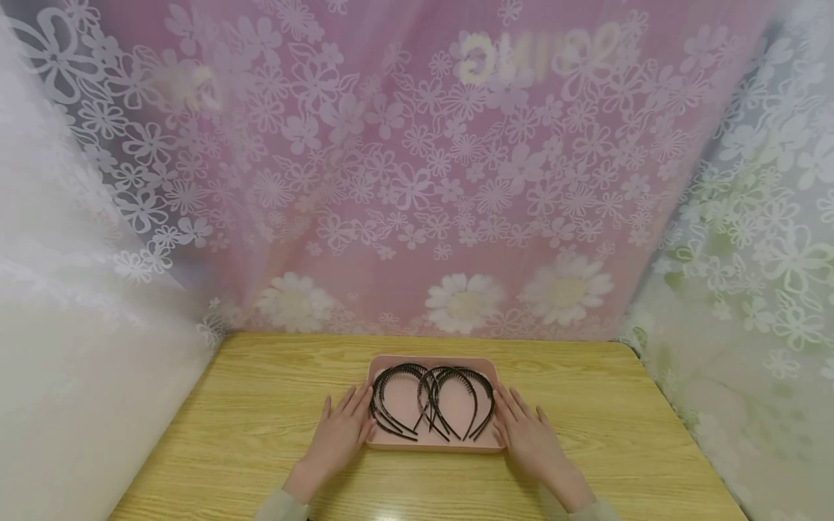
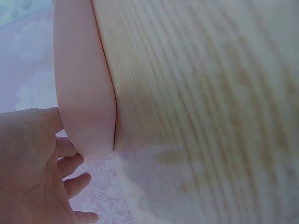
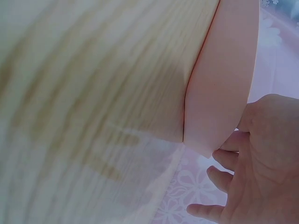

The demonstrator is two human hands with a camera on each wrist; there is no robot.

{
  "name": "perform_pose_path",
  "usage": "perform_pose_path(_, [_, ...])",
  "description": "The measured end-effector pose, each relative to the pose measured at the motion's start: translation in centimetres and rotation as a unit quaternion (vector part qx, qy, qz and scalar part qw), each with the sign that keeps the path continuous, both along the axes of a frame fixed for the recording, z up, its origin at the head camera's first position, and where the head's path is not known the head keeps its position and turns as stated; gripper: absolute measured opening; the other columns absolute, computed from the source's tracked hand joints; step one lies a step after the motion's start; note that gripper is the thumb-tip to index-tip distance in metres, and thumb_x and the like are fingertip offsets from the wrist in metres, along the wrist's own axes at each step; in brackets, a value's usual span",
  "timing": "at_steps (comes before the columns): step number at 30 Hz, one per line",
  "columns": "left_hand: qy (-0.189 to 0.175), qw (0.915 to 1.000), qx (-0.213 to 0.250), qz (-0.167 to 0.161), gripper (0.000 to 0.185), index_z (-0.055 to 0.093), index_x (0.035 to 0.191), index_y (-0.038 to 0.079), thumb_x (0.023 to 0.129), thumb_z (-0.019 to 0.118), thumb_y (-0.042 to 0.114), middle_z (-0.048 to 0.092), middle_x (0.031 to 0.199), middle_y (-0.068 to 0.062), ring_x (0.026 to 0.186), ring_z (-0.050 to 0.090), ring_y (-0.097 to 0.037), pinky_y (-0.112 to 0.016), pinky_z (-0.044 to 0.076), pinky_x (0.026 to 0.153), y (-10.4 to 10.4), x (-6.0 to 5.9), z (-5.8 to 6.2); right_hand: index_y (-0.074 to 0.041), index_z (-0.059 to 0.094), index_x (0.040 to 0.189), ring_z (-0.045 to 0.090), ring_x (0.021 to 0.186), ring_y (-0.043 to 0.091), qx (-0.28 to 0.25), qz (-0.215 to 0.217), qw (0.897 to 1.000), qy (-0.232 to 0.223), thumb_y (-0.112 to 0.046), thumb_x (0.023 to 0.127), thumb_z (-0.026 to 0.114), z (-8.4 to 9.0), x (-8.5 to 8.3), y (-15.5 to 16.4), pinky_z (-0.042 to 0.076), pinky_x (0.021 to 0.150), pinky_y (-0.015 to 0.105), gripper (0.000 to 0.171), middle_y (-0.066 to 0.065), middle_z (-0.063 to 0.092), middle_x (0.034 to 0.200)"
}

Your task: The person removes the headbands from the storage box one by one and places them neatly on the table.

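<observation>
Left hand and right hand flat, fingers straight, touching pink tray sides, black headbands inside, wooden table, blurry mirrored lettering on floral curtain, unreadable

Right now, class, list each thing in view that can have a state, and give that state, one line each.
Pink tray: flat on the table, holding headbands.
Black headbands: lying overlapped inside the tray.
Left hand: fingers straight, against the tray's left side.
Right hand: fingers straight, against the tray's right side.
</observation>
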State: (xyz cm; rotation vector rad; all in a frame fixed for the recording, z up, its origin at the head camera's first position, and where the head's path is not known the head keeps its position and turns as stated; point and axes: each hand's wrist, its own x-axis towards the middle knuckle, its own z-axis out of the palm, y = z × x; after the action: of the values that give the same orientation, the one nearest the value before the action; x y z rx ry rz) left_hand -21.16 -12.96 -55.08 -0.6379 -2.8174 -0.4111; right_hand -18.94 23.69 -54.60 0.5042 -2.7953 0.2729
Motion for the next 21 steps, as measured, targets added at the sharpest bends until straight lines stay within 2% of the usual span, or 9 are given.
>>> perform_pose_path(6, [-0.013, 0.9999, 0.003, 0.005, 0.054, 0.047, 0.151, 0.002, 0.105, 0.057, 0.029, 0.042, 0.158, -0.012, 0.144, 0.04, -0.038, -0.072, 0.027, 0.111, 0.0, 0.6, 0.2, -0.002, 0.048, 0.149, 0.047, 0.138, 0.038, 0.009, 0.003, 1.0, 0.016, -0.026, 0.104, 0.057, 0.0, 0.6, -0.1, 0.041, 0.099, 0.071, 0.052, 0.013, 0.044, 0.157])
perform_pose_path(15, [-0.005, 1.0, 0.005, -0.001, 0.054, 0.049, 0.149, 0.001, 0.104, 0.058, 0.029, 0.042, 0.158, -0.013, 0.143, 0.042, -0.038, -0.072, 0.028, 0.11, -0.2, 1.2, 0.0, -0.003, 0.047, 0.151, 0.043, 0.143, 0.036, 0.004, -0.023, 0.999, -0.03, -0.024, 0.105, 0.057, 0.7, 1.5, -0.6, 0.039, 0.102, 0.071, 0.052, 0.011, 0.041, 0.159])
perform_pose_path(21, [-0.002, 1.0, 0.004, -0.001, 0.055, 0.048, 0.15, 0.003, 0.105, 0.057, 0.031, 0.04, 0.16, -0.011, 0.144, 0.04, -0.037, -0.071, 0.027, 0.112, -0.3, 1.5, -0.3, -0.005, 0.047, 0.152, 0.042, 0.144, 0.033, 0.017, -0.03, 0.999, -0.034, -0.027, 0.105, 0.057, 0.7, 1.9, -0.7, 0.039, 0.104, 0.069, 0.053, 0.009, 0.039, 0.161])
